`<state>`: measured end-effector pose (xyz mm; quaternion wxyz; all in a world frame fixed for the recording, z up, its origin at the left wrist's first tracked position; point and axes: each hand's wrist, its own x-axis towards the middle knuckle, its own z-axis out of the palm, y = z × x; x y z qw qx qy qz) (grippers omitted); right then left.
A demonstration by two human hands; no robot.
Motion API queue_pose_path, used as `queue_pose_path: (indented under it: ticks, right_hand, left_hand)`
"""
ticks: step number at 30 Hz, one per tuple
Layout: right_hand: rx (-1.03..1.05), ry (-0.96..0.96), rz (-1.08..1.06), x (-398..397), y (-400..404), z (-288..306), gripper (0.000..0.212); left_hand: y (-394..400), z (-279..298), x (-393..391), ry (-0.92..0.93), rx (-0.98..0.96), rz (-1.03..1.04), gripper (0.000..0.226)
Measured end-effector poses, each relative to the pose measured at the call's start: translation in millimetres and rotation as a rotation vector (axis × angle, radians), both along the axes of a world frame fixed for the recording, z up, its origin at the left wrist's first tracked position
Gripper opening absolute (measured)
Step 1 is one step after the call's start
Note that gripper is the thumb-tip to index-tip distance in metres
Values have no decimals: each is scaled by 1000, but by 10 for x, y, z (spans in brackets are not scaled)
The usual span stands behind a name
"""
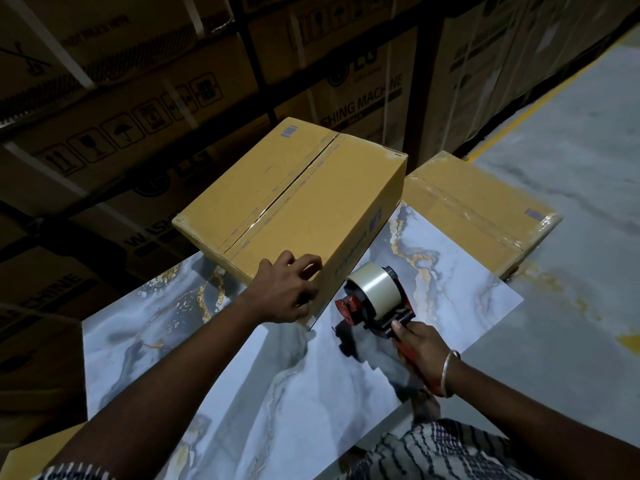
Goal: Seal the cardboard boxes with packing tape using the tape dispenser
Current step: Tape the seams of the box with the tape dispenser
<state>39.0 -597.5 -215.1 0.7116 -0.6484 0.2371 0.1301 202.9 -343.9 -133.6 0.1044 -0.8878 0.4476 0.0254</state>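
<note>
Steadying the cardboard box [291,199] with curled left hand [287,292], right hand [420,348] gripping the tape dispenser [375,299]; next, likely taping the centre seam.

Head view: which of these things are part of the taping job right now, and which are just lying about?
In the job:
box under the left hand
tape dispenser, gripped by the right hand

Lying about:
taped box on the floor
stacked washing machine cartons
marbled sheet
</note>
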Motion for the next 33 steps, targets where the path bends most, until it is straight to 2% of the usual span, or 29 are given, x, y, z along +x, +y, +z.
queue_pose_path:
  ticks: [8, 12, 14, 21, 23, 26, 31, 33]
  right_hand:
    - [22, -7, 54, 146, -134, 112, 52]
    - [-7, -27, 86, 228, -197, 119, 46]
    - [5, -38, 93, 266, -218, 129, 46]
    - [75, -135, 118, 393, -269, 152, 70]
    - [117, -159, 125, 441, -273, 166, 82]
    - [189, -195, 138, 526, -246, 218, 89]
    - [260, -230, 175, 730, -157, 409, 75]
    - [278, -253, 204, 830, -97, 506, 90]
  left_hand:
    - [161, -206, 10, 49, -137, 44, 19]
    - [114, -276, 47, 101, -233, 178, 53]
    - [85, -293, 44, 111, -263, 212, 62]
    - [-18, -322, 23, 149, -211, 386, 90]
    - [-39, -325, 37, 194, -175, 410, 92]
    - [-48, -302, 21, 247, -132, 424, 88]
    - [40, -283, -164, 286, -179, 399, 81]
    - [135, -295, -308, 286, -204, 373, 80]
